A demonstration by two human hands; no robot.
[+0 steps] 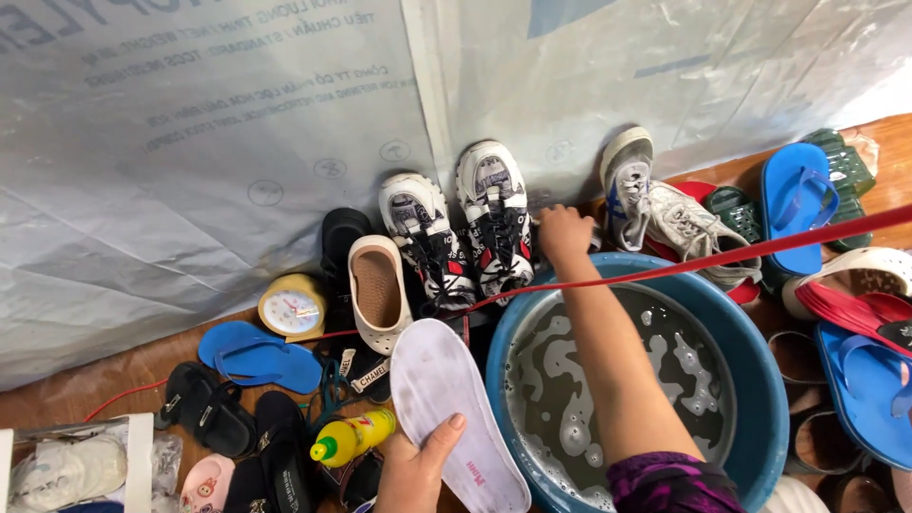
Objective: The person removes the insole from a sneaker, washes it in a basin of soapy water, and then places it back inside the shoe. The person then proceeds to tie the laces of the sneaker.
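The pale lavender, flat foam shoe insole [454, 418] lies in the left hand [410, 475], low in the view and just left of the round blue plastic basin [760, 380]. That grip is clamped on the insole's near edge, thumb on top, so most of the insole juts out unsupported.

The right hand [564, 235] reaches across the basin's far rim to the black, white and red lace-up sneakers [461, 223] leaning against the grey plastic sheeting [190, 142]. Its fingers curl together near the closer sneaker, but I cannot tell whether they clasp it or only touch it.

The basin holds grey, sudsy water, and the right forearm passes directly above it. A taut red cord [722, 256] crosses over the arm.

Further left sit a cream clog [378, 290], a small yellow round clock [293, 306], a blue flip-flop [258, 355] and a yellow squeeze bottle with a green cap [353, 437].

Judging from this, the edge-held insole could sag or slip into the water, and the outstretched arm could snag the cord or topple the leaning sneakers.
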